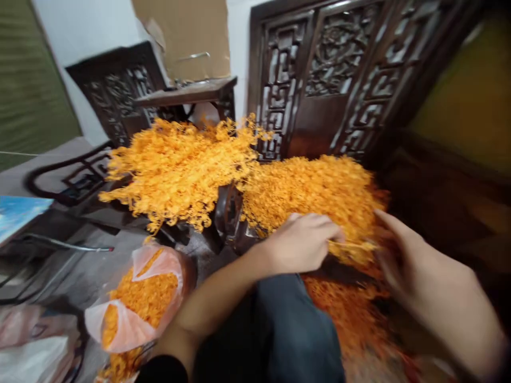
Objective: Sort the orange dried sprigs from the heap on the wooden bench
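My left hand (pixel 305 242) is closed, its fingers pinching a thin yellow-orange strand (pixel 353 245) that runs to the right. At the strand's far end is my right hand (pixel 419 266), curved and smeared by motion; whether its fingers grip the strand cannot be made out. Just beyond both hands lies a heap of curly orange sprigs (pixel 307 186) on a dark wooden seat. A second heap of orange sprigs (pixel 183 165) spreads over the furniture to the left. Below my hands, more reddish-orange pieces (pixel 343 308) sit beside my knee, partly blurred.
A pink plastic bag (pixel 181 271) with orange pieces inside stands on the floor at left. Carved dark wooden chair backs (pixel 319 106) rise behind the heaps. A small wooden table (pixel 187 93) and cardboard (pixel 191 37) are at the back. Another bag (pixel 40 346) lies lower left.
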The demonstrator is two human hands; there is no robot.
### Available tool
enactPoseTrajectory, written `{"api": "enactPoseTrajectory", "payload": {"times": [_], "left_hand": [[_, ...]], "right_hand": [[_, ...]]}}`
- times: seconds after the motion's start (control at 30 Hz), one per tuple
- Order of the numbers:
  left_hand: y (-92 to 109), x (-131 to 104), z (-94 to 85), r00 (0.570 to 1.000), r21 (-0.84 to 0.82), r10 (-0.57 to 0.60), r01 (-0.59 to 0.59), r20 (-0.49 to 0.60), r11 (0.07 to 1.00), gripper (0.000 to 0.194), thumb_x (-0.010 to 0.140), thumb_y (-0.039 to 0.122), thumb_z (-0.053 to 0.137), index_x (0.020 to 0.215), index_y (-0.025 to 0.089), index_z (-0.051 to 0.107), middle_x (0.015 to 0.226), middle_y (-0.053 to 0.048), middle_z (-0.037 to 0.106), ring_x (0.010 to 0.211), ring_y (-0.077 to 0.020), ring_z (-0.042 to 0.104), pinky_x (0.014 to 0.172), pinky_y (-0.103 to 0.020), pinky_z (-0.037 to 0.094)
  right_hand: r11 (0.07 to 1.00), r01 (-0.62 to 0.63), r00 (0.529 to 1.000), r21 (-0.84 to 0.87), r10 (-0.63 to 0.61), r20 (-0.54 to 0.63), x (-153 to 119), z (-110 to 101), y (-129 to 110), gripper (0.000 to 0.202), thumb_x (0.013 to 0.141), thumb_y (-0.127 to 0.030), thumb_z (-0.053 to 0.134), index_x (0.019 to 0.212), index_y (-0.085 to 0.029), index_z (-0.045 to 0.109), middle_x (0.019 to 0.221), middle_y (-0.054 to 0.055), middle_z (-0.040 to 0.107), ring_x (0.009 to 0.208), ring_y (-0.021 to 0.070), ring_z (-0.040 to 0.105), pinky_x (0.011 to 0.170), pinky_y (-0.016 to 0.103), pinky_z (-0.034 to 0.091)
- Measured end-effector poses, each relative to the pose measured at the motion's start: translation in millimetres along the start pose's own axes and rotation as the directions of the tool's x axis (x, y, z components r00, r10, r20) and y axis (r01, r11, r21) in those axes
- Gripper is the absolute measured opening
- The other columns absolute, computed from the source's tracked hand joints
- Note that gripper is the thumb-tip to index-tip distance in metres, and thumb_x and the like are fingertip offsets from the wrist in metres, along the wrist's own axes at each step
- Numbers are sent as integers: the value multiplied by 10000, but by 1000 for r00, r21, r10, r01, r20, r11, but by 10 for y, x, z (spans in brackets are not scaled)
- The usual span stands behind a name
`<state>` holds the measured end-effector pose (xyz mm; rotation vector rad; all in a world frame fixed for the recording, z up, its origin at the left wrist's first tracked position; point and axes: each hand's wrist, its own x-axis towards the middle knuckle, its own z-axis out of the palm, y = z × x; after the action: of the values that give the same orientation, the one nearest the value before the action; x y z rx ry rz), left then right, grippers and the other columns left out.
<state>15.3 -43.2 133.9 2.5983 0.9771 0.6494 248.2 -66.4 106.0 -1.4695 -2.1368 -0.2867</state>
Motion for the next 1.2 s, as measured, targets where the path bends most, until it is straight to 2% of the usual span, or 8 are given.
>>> {"api": "enactPoseTrajectory", "payload": {"times": [0.1, 0.23, 0.33, 0.43, 0.6, 0.73, 0.93, 1.2], "left_hand": [[-28, 37, -66, 993, -325, 57, -19, 106, 946, 194, 903, 326, 649, 1041, 196, 611, 1389, -102, 594, 1313, -229, 533, 1094, -378, 420], [10, 79, -42, 970, -502, -4, 130, 245, 855, 332, 920, 538, 592, 943, 208, 611, 956, -29, 716, 887, -168, 659, 827, -306, 499], [-2, 123, 92, 979, -417, -120, 181, 168, 891, 212, 913, 360, 582, 784, 193, 591, 807, 0, 697, 764, -138, 628, 762, -283, 479], [-62, 152, 187, 992, -335, -125, 117, -3, 935, 122, 797, 183, 615, 695, 183, 548, 1050, -46, 739, 962, -161, 664, 890, -291, 490], [-119, 102, 101, 953, -64, -296, 292, -59, 954, 107, 892, 237, 527, 931, 195, 618, 914, -47, 738, 807, -173, 668, 756, -296, 498], [-147, 38, 2, 968, 24, -249, 250, -33, 968, 183, 948, 250, 484, 1091, 193, 583, 859, -33, 714, 759, -161, 660, 699, -271, 463], [-136, 14, -12, 990, 25, -138, 137, 25, 990, 311, 1043, 399, 410, 1268, 226, 538, 1018, -37, 747, 895, -177, 700, 769, -293, 467], [-120, 43, -40, 994, 368, -68, 33, 81, 929, 278, 1039, 352, 452, 1012, 146, 637, 969, -68, 724, 933, -212, 668, 913, -385, 432]], "right_hand": [[994, -1, 999, 105, -4, 50, 115, -92, -44, 532, 987, -263, 495, 1503, -155, 420, 1060, 109, 744, 807, 213, 741, 715, 304, 584], [978, 121, 992, 171, -124, 9, 195, -114, -67, 389, 982, -191, 511, 1368, -156, 542, 1019, 91, 721, 864, 197, 714, 785, 307, 565], [968, 200, 980, 153, -198, -31, 219, -133, -71, 284, 997, -221, 527, 1258, -150, 612, 1017, 110, 701, 895, 217, 696, 789, 324, 551], [972, 209, 977, 104, -211, 6, 227, -180, -49, 272, 1010, -249, 519, 1228, -141, 641, 979, 115, 711, 857, 223, 693, 745, 323, 534], [968, 166, 943, 186, -211, 259, 219, -301, -22, 272, 1033, -364, 502, 1077, -190, 705, 824, 52, 743, 634, 168, 673, 611, 281, 464], [946, 60, 861, 320, -211, 463, 237, -368, -82, 424, 1012, -534, 498, 917, -183, 715, 640, 17, 667, 516, 134, 593, 554, 267, 403], [999, 42, 923, 20, -46, 383, 220, -270, -142, 593, 908, -714, 537, 1132, -207, 747, 582, 20, 659, 516, 182, 619, 533, 271, 364], [927, 230, 968, -295, -188, 163, 249, -269, 16, 323, 1002, -247, 464, 1111, -161, 756, 1022, 149, 729, 925, 286, 641, 756, 380, 462]]}}
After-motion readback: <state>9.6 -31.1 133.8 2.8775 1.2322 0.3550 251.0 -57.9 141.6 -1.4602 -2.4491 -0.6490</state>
